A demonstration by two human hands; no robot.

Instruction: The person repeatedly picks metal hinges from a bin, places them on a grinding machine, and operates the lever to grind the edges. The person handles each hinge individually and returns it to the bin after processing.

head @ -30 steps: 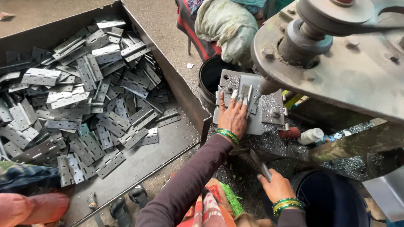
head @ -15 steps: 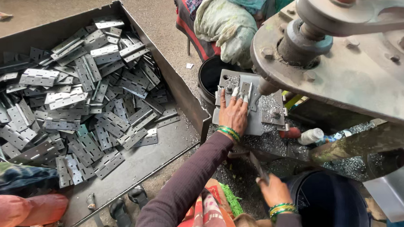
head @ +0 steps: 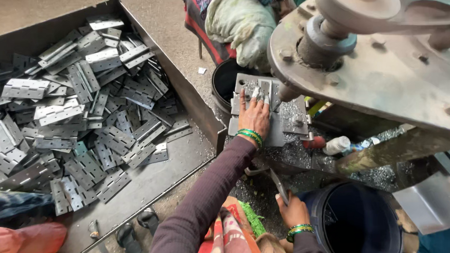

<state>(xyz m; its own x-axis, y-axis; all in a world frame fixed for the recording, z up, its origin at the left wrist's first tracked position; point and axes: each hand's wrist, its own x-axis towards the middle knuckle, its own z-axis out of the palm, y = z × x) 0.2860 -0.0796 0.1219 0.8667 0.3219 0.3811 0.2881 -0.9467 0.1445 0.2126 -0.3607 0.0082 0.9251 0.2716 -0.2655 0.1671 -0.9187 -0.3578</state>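
On a gritty workshop floor by the big tray of hinge plates (head: 85, 116) at left, the left hand (head: 254, 118) lies flat, fingers spread, pressing a hinge plate (head: 264, 90) onto the press's die block (head: 275, 132) at centre, while the right hand (head: 292, 211) grips a thin metal tool (head: 279, 185) at lower centre; it looks like the seating step, and the fingers would need to clear the die.

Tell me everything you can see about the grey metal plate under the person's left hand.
The metal plate is flat, grey and dull, roughly square, and lies on the bed of the press, dusted with fine metal shavings. A bolt sticks up near its right edge. The left hand lies flat on it, fingers spread toward the far edge. A black bucket stands just beyond its left corner.
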